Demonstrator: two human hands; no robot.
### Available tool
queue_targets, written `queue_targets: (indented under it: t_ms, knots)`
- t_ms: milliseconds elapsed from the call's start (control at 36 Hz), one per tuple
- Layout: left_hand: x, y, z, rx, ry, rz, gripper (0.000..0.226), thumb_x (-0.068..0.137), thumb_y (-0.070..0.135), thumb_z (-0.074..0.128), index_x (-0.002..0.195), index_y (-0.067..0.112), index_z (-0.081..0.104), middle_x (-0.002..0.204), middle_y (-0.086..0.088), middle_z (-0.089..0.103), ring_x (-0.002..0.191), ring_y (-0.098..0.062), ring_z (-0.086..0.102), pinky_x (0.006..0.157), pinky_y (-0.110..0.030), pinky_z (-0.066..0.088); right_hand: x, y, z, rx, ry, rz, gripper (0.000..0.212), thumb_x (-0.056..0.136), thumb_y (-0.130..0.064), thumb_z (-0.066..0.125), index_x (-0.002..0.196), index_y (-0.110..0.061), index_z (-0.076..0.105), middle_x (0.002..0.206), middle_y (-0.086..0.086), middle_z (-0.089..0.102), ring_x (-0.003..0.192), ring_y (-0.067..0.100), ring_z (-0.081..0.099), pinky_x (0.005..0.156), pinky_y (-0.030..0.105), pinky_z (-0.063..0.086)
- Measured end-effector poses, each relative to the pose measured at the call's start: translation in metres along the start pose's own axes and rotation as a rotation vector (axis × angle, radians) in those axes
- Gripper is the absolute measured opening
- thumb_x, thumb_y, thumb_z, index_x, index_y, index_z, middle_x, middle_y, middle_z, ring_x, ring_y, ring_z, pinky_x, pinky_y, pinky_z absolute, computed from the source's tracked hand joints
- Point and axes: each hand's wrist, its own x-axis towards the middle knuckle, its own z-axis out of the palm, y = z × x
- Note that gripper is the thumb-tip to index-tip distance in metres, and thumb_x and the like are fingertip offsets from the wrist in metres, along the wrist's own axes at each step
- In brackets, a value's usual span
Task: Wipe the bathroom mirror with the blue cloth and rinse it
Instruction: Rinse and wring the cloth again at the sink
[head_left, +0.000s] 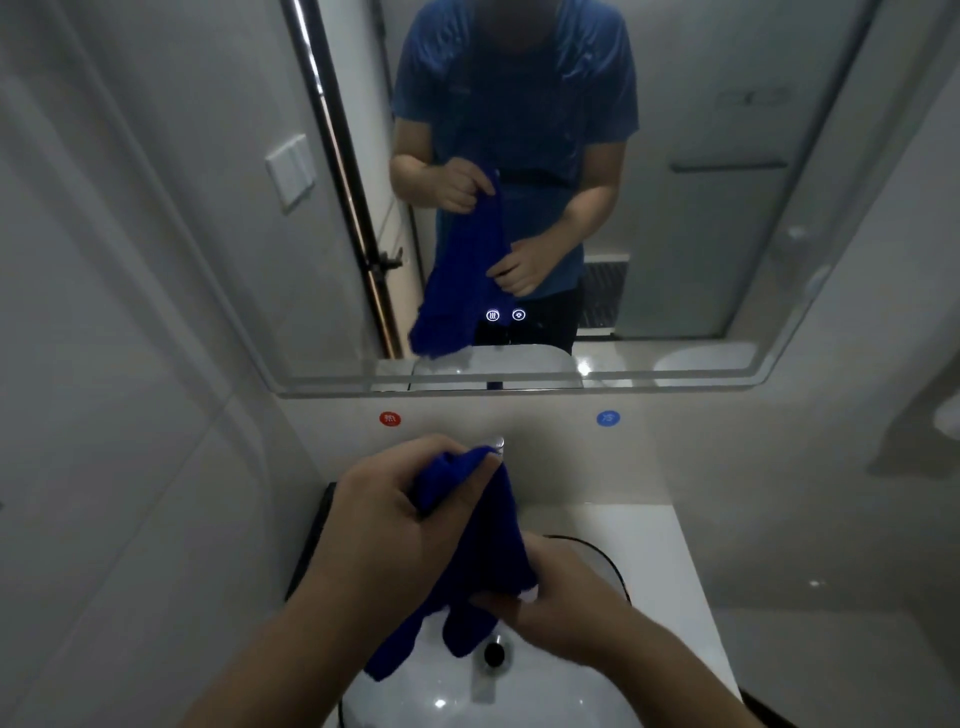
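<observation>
The blue cloth (478, 551) hangs lengthwise over the white basin (426, 696), held by both hands. My left hand (384, 519) grips its upper end in a fist, just in front of the tap's chrome tip (497, 444). My right hand (561, 608) pinches the cloth lower down, above the drain (493, 652). Its loose ends dangle into the bowl. The wall mirror (701, 182) fills the upper half of the view and reflects the person holding the cloth.
Red (389, 419) and blue (608, 418) round labels sit on the wall strip under the mirror. A white counter (665, 551) runs to the right of the basin. Two lit touch icons (505, 315) glow on the mirror glass. Walls close in on both sides.
</observation>
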Motion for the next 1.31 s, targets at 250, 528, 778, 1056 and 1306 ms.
queue_targets:
  t_ms: [250,528,778,1056,1306]
  knots:
    - [0.026,-0.006,-0.044,-0.016,0.327,-0.164,0.026,0.091,0.053,0.070,0.082,0.029,0.075,0.073,0.003,0.075,0.068,-0.019,0.072,0.064,-0.051,0.061,-0.007,0.039,-0.010,0.382,-0.039,0.273,0.019,0.083,-0.020,0.083,0.102,-0.017,0.081,0.091,0.006,0.084,0.082,0.017,0.080,0.073,0.029,0.062]
    - [0.030,-0.045,-0.079,-0.099,0.277,-0.347,0.015,0.095,0.022,0.077,0.083,0.012,0.075,0.066,0.004,0.075,0.060,-0.012,0.070,0.050,-0.018,0.052,-0.035,0.030,-0.118,0.864,0.139,0.069,0.060,0.058,-0.025,0.102,0.111,-0.005,0.083,0.104,0.028,0.078,0.086,0.036,0.078,0.071,0.036,0.066]
    - [0.016,-0.068,-0.084,-0.454,0.044,-0.649,0.056,0.085,0.049,0.077,0.118,0.004,0.076,0.111,-0.024,0.079,0.102,-0.045,0.076,0.094,-0.053,0.056,-0.021,0.013,-0.111,1.009,0.483,0.142,0.044,0.103,-0.036,0.062,0.131,-0.003,0.070,0.129,0.026,0.073,0.116,0.044,0.069,0.101,0.053,0.051]
    - [0.004,-0.080,-0.069,-0.195,0.121,-0.766,0.048,0.087,0.053,0.079,0.105,0.009,0.079,0.090,-0.015,0.082,0.083,-0.041,0.079,0.085,-0.058,0.061,-0.015,0.010,-0.103,0.411,0.669,0.115,0.027,0.114,-0.029,0.049,0.097,-0.015,0.064,0.087,0.007,0.070,0.084,0.018,0.064,0.087,0.043,0.053]
    - [-0.006,-0.070,-0.044,-0.451,-0.114,-0.971,0.080,0.071,0.071,0.087,0.122,0.010,0.076,0.119,-0.038,0.068,0.099,-0.049,0.069,0.083,-0.052,0.047,0.001,-0.015,-0.100,0.179,0.732,0.206,0.023,0.111,-0.033,0.052,0.096,-0.016,0.057,0.085,0.011,0.065,0.074,0.024,0.060,0.065,0.037,0.048]
